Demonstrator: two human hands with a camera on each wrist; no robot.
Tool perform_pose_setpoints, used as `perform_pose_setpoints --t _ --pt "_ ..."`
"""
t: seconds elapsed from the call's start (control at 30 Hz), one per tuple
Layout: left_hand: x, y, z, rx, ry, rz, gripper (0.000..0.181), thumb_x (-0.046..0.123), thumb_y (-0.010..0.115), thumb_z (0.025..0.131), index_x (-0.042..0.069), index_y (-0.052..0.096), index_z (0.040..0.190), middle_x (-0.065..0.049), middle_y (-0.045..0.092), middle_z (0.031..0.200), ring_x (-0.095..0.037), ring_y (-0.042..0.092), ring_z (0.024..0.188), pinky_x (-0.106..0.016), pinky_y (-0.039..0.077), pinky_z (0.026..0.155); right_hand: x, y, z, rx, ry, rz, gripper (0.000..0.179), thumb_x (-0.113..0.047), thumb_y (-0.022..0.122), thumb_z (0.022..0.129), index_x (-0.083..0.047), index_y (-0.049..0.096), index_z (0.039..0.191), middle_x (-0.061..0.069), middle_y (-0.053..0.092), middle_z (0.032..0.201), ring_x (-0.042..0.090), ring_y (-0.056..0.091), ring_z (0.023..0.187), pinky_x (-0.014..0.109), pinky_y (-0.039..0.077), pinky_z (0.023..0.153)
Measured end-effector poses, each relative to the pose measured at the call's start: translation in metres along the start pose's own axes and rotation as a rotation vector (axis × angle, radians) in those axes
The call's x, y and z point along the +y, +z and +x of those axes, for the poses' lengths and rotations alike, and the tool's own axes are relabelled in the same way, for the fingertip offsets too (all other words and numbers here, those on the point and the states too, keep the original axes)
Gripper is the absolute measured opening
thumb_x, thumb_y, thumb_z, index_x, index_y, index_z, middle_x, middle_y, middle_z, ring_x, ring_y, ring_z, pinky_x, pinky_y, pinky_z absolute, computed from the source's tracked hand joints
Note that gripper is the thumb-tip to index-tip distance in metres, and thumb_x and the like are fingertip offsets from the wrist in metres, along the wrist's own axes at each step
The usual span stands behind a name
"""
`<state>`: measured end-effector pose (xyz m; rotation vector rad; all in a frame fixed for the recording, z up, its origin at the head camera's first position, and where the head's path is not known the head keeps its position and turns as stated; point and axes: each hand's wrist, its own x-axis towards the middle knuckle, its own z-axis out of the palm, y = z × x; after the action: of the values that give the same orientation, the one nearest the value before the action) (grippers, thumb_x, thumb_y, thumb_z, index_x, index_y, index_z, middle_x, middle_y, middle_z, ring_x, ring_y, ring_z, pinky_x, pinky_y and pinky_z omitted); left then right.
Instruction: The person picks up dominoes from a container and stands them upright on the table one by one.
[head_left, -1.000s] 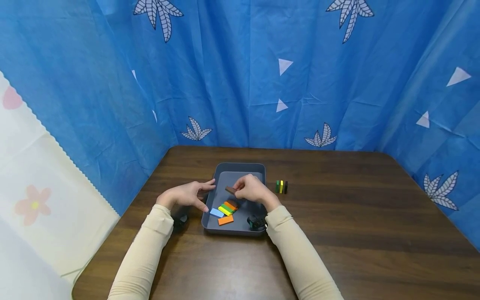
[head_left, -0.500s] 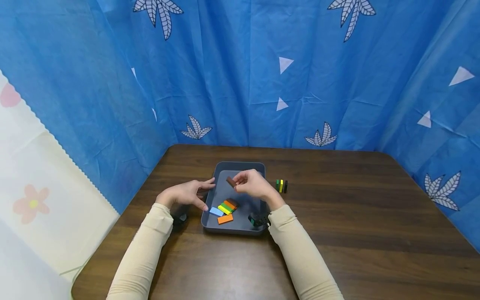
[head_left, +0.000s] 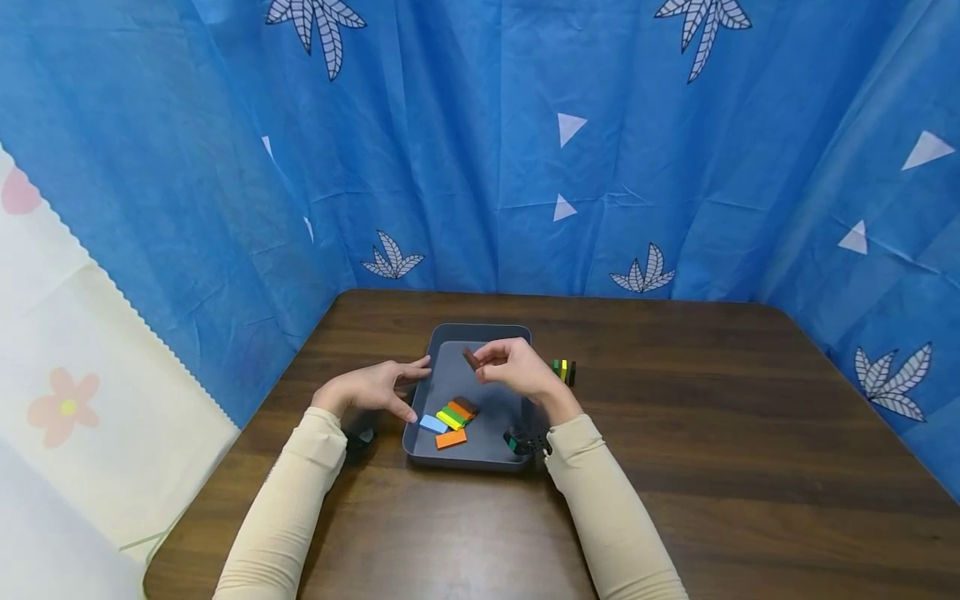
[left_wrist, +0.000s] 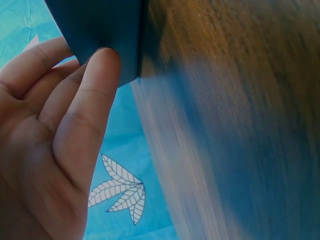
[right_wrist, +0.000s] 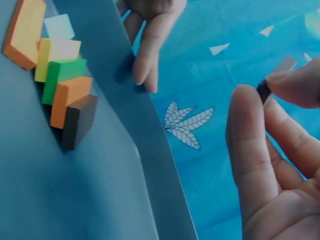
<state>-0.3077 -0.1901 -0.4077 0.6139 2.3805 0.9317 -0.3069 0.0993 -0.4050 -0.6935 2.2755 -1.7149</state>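
A small brown block (head_left: 471,358) is pinched between the thumb and fingertips of my right hand (head_left: 516,368), raised over the far part of a dark grey tray (head_left: 495,417). My left hand (head_left: 372,388) rests with spread fingers against the tray's left side; in the left wrist view its thumb lies on the outer wall (left_wrist: 107,30). Inside the tray, a yellow block (right_wrist: 52,57), a green block (right_wrist: 60,80), an orange block (right_wrist: 70,97) and a dark brown block (right_wrist: 80,122) lean in an overlapping row. Beside them are a light blue block (head_left: 432,424) and another orange block (head_left: 451,439).
Right of the tray, a green block (head_left: 557,367), a yellow block (head_left: 564,368) and a black block (head_left: 573,372) stand in a row on the wooden table (head_left: 712,433), partly behind my right hand. A blue curtain (head_left: 465,150) hangs behind the table's far edge.
My right hand has lifted the brown block and drifted right toward the standing row, turning the block more upright. My left hand and the blocks in the tray stay in place.
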Motion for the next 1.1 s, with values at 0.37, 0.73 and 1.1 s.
perform_pose_setpoints --t 0.37,0.73,1.1 --pt "0.001 -0.001 0.001 0.005 -0.001 -0.009 0.092 0.02 0.084 0.082 0.006 0.032 0.157 -0.008 0.011 0.17 -0.043 0.044 0.141 -0.047 0.048 0.108 -0.012 -0.019 -0.008 0.097 -0.078 0.126 0.026 0.004 0.063 0.091 0.016 0.063 0.115 0.03 0.069 0.102 0.01 0.069 0.078 0.033 0.063 0.083" --pt "-0.001 -0.001 0.001 0.004 0.002 -0.004 0.093 0.02 0.084 0.081 0.005 0.032 0.156 -0.008 0.011 0.17 -0.044 0.044 0.141 -0.047 0.049 0.108 -0.021 -0.047 -0.026 0.187 -0.138 0.171 0.023 0.007 0.062 0.091 0.012 0.063 0.114 0.018 0.072 0.1 0.017 0.074 0.085 0.032 0.063 0.081" --pt "-0.001 -0.001 0.002 0.003 0.0 -0.018 0.094 0.02 0.084 0.081 0.005 0.031 0.157 -0.009 0.011 0.17 -0.045 0.044 0.14 -0.046 0.05 0.106 -0.02 -0.076 -0.042 0.212 -0.149 0.202 0.041 0.006 0.061 0.092 0.003 0.053 0.133 0.002 0.071 0.091 0.017 0.073 0.084 0.032 0.063 0.081"
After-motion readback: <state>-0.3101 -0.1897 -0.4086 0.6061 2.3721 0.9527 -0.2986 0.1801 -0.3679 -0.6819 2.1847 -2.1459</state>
